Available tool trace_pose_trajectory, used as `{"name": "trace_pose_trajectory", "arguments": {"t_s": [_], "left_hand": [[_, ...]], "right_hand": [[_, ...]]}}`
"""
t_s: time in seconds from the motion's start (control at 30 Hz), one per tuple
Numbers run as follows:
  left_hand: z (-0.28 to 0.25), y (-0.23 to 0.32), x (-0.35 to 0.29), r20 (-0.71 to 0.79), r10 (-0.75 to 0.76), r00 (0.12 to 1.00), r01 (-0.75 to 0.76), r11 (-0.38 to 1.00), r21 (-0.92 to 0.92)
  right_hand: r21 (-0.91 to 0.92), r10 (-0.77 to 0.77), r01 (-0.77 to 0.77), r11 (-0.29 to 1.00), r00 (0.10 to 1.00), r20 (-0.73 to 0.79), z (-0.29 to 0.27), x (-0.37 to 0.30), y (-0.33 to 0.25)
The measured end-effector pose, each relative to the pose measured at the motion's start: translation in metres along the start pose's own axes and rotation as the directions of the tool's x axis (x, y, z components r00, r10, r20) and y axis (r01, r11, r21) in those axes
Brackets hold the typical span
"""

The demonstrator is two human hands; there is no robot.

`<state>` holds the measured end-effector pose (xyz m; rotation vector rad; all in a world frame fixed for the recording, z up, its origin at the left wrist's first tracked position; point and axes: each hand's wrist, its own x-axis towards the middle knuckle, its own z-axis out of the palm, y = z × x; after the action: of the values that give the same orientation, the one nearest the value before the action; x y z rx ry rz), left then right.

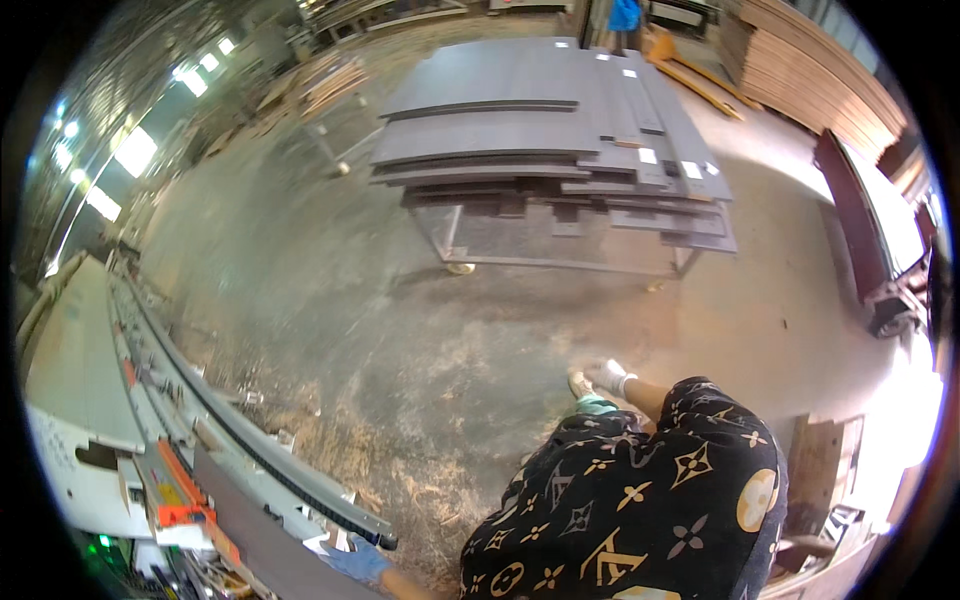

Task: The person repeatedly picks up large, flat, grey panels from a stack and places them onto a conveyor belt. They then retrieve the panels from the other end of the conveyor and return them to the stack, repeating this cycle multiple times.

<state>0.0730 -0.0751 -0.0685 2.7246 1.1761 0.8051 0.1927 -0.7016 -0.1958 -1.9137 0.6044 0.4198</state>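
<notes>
My left hand [358, 561], in a blue glove with pale fingertips, reaches in at the lower edge. Its fingers look stretched out and lie against a grey-brown panel [262, 543] on the machine at the lower left; the fingertips are small and partly blurred. The long machine [205, 400] carries a dark track along its near side and orange parts [185, 512] beside the panel. My right hand is out of view.
A wheeled rack [560, 264] ahead bears stacked grey panels [490, 135]. Behind it, to the right, are a yellow pallet jack [700, 88] and a tall board stack [810, 62]. A dark red-sided cart [855, 215] stands far right. Sawdust litters the floor [400, 470] beside the machine.
</notes>
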Motion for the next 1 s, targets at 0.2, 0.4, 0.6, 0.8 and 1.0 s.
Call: {"name": "trace_pose_trajectory", "arguments": {"t_s": [0.2,0.4,0.6,0.8,1.0], "left_hand": [[0.032,0.169,-0.126,0.095,0.295,0.951,-0.292,0.955,-0.044],[0.012,0.340,-0.206,0.442,0.434,0.785,-0.228,0.866,-0.445],[0.033,0.435,-0.244,0.534,0.469,0.703,-0.052,0.783,-0.620],[0.069,0.463,-0.280,0.587,0.477,0.654,0.004,0.774,-0.633],[0.072,0.544,-0.285,0.520,0.785,0.336,0.321,0.424,-0.847]], "right_hand": [[-0.033,-0.067,0.072,0.997,0.539,-0.839,-0.196,0.030,-0.025],[0.032,0.054,-0.079,0.996,0.288,-0.956,-0.388,0.096,-0.048],[0.789,0.177,0.257,0.558,0.892,-0.416,-0.470,0.191,0.007],[0.921,0.068,0.208,0.328,0.968,-0.243,-0.483,0.146,-0.035],[0.889,-0.352,0.191,0.416,0.935,-0.037,-0.470,0.122,-0.100]]}}
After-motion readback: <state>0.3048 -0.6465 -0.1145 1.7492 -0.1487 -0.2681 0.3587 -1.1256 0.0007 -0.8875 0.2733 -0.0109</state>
